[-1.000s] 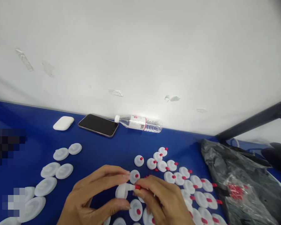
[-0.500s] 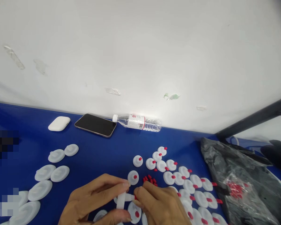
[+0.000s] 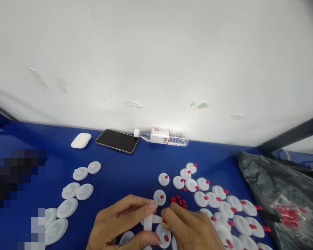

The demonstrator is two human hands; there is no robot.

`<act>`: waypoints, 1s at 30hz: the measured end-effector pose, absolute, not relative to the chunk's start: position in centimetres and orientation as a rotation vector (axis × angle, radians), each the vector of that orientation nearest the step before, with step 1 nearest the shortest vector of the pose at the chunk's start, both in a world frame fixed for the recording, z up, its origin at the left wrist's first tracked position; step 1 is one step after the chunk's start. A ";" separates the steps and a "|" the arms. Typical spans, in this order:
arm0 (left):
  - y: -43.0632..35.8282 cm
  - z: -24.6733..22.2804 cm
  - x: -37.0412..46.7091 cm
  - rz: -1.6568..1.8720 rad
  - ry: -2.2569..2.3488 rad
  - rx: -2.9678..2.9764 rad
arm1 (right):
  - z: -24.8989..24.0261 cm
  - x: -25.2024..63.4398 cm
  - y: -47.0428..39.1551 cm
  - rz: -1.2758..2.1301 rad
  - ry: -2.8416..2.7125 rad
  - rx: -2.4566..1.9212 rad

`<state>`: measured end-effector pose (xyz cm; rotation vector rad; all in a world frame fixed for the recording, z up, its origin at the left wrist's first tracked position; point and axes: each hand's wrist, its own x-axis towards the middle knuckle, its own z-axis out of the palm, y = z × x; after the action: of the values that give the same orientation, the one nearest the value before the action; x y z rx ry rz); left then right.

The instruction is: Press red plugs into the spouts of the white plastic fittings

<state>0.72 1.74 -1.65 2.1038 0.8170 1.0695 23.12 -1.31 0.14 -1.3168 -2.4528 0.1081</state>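
Observation:
My left hand [image 3: 121,222] grips a white plastic lid with a spout [image 3: 147,223] by its rim, thumb below and fingers above. The lid is edge-on, its spout pointing right. My right hand [image 3: 191,225] pinches the spout's tip, where a bit of a small red cap [image 3: 163,219] shows; its fingertips are partly hidden. Just beyond the hands lies a small pile of loose red caps [image 3: 179,200]. A red-tipped lid [image 3: 160,197] lies beside my left fingertips, and another red-tipped lid [image 3: 163,236] is below the held one.
Many red-tipped lids [image 3: 225,209] spread across the right of the blue table [image 3: 120,170]. Plain white lids [image 3: 67,208] lie at left. A phone [image 3: 117,140], white case [image 3: 81,140] and plastic bottle [image 3: 160,135] line the wall. A dark plastic bag [image 3: 261,173] holds a clear bag of red caps [image 3: 289,215].
The camera view has turned slightly left, so everything sits further right in the picture. Both hands keep the same hold on the lid and its spout tip.

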 end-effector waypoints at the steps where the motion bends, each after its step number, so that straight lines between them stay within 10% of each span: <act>1: 1.7 -1.6 0.7 1.071 0.817 2.088 | 0.3 23.1 -1.3 0.109 -2.454 -1.311; 30: 5.8 -3.4 0.4 1.023 1.319 1.810 | 1.4 29.2 0.0 -0.234 -2.213 -2.103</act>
<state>0.41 5.77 -3.41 1.8104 1.3187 1.0233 29.22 0.02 1.44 -2.1031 -2.2135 -0.2339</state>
